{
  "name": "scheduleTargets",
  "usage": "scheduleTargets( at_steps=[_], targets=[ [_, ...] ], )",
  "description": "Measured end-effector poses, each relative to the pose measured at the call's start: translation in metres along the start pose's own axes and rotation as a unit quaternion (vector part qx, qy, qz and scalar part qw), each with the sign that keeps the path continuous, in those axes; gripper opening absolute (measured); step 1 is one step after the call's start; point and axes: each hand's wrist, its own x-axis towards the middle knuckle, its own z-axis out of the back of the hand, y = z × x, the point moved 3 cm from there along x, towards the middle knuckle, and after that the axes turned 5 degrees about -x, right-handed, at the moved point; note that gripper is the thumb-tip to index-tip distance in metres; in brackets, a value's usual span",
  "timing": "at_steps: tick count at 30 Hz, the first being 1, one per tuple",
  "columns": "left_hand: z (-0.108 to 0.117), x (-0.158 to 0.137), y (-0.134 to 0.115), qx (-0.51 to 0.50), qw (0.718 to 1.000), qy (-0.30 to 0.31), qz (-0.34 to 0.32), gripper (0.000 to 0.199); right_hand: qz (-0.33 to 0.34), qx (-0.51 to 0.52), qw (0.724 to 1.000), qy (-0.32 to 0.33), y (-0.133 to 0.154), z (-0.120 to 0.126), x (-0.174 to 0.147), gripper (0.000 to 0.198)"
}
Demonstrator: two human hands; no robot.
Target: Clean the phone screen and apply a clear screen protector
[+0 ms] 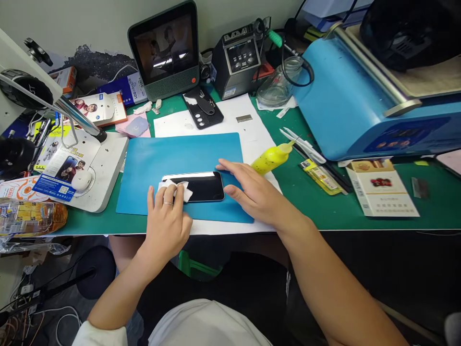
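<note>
A smartphone (206, 186) with a dark, shiny screen lies flat on a blue mat (151, 158). My left hand (168, 218) presses a crumpled white tissue (186, 193) against the left part of the screen, its fingers bent over the tissue. At the phone's right end, my right hand (252, 192) rests with thumb and fingers apart, holding nothing; whether it touches the phone's edge I cannot tell. Just behind that hand lies a yellow squeeze bottle (272, 158) with a thin nozzle, tilted toward the upper right.
Behind the mat lie a black phone back cover (203, 108) and a small metal blade (244, 118). A large blue machine (324, 96) stands at right, near tweezers (304, 144) and a cigarette pack (382, 188). A drink bottle (32, 217) lies at the left edge; a screen device (163, 48) stands behind.
</note>
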Motion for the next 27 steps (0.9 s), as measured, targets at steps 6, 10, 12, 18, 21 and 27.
scheduleTargets(
  at_steps=[6,10,12,18,21,27],
  targets=[
    [-0.005,0.019,-0.009,0.002,1.0,0.002,-0.017,0.052,0.002,-0.002,1.0,-0.005,-0.003,-0.001,-0.001,0.074],
    [-0.001,0.004,-0.005,-0.01,1.0,-0.002,-0.017,0.053,0.007,0.0,1.0,0.001,-0.001,0.0,0.0,0.073],
    [0.001,0.002,0.0,-0.007,1.0,-0.002,-0.014,0.054,0.007,-0.004,1.0,0.006,0.001,0.001,0.0,0.072],
    [-0.006,0.021,-0.012,0.015,1.0,-0.008,-0.001,0.054,0.012,-0.003,1.0,0.003,0.001,0.002,0.001,0.073],
    [-0.011,0.023,-0.027,0.006,1.0,-0.016,-0.015,0.054,0.017,-0.002,1.0,0.001,0.001,0.001,0.001,0.074],
    [-0.003,0.014,-0.004,-0.006,1.0,-0.011,0.013,0.055,0.007,-0.001,1.0,0.004,0.001,0.002,0.001,0.074]
  ],
)
